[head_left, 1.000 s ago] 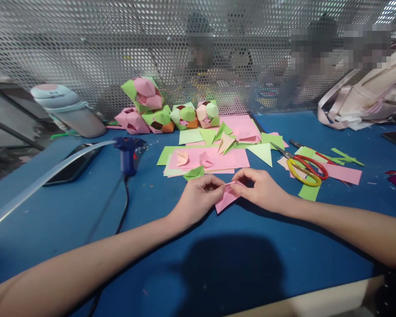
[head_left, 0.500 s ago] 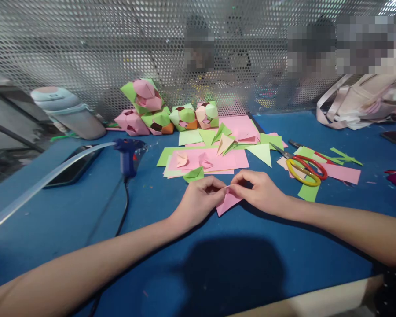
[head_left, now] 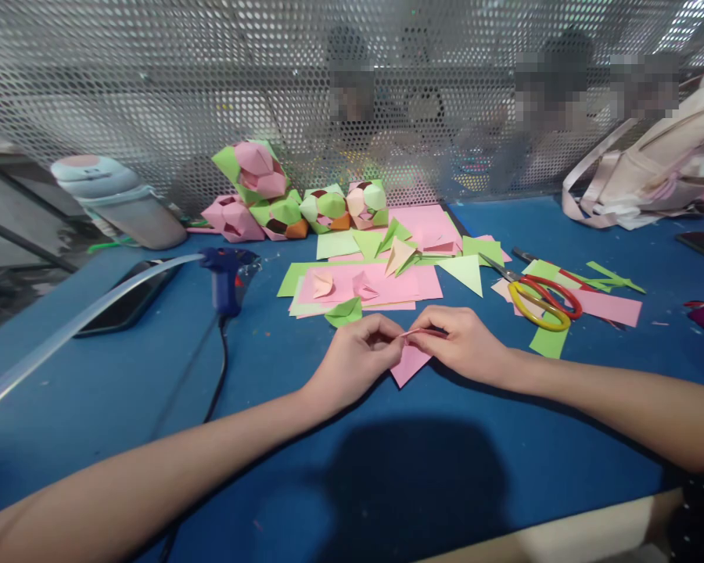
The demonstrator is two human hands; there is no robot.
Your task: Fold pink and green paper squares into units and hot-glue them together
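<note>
Between my two hands is a piece of pink folded paper (head_left: 411, 365), its lower corner pointing toward me. My left hand (head_left: 364, 352) pinches its upper left edge between thumb and fingers. On the other side, my right hand (head_left: 461, 340) grips the upper right edge, where a thin raised fold shows along the top. Fingers cover much of the upper part. Just beyond my left hand lies a green folded piece (head_left: 344, 312). Behind it, a small peach folded piece (head_left: 322, 285) and a pink one (head_left: 364, 286) rest on a stack of pink sheets (head_left: 399, 279).
A blue glue gun (head_left: 226, 281) with a long clear glue stick stands at left by a phone (head_left: 130, 297). Folded paper balls (head_left: 281, 213) and a bottle (head_left: 120, 202) are at the back. Scissors (head_left: 540, 305) lie on paper scraps at right, with a bag (head_left: 651, 172) beyond.
The pink paper has turned slightly, its lower corner shifting right. A thin fold now stands along its top edge by my right fingers. Both hands stay nearly in place.
</note>
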